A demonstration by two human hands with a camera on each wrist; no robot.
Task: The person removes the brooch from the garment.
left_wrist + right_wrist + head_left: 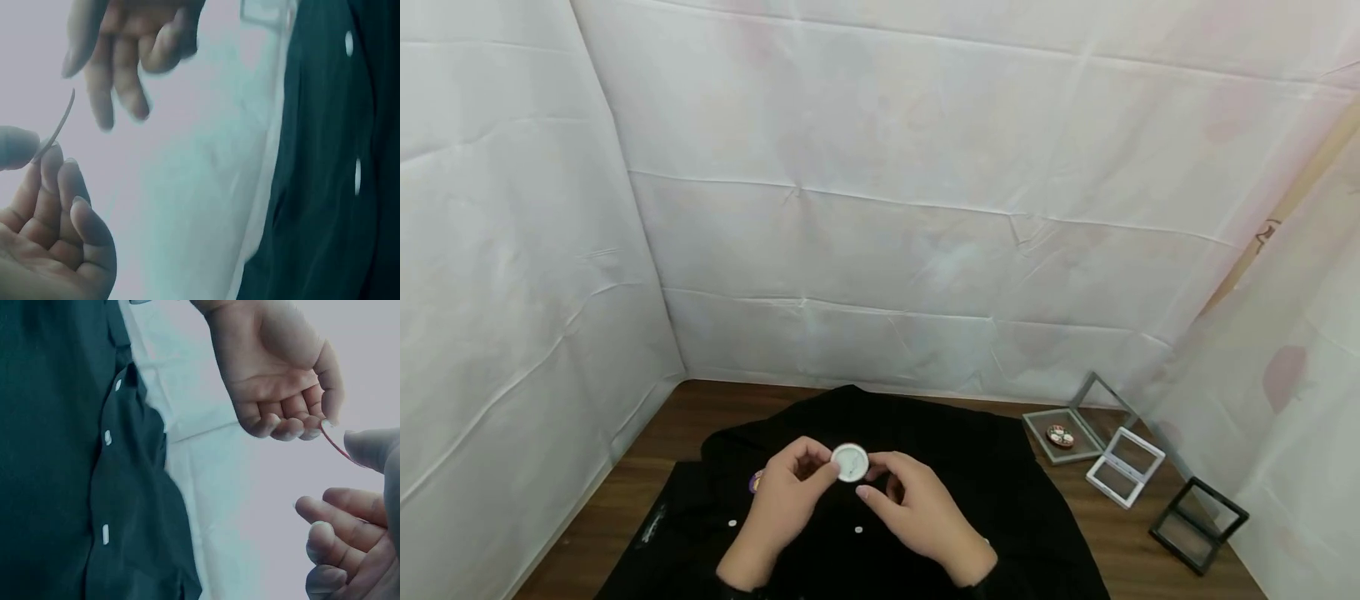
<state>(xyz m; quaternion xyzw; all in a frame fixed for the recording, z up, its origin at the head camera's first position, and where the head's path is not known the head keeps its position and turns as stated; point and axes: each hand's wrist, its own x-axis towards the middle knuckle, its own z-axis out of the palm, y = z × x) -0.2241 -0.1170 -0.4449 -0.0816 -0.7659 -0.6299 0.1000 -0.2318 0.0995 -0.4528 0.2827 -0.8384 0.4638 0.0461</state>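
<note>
Pinched at its left edge between thumb and curled fingers of the left hand (pixel 786 500), the round white disc (pixel 850 462) sits above the middle of the black shirt (pixel 985 492). Right hand (pixel 917 508) hovers just right of the disc, fingers loosely curled, holding nothing. Black shirt lies spread on the wooden table (pixel 655 450), white buttons facing up. Three open frame cases stand at the far right: grey case (pixel 1063 437), white case (pixel 1123 467), black case (pixel 1198 523).
</note>
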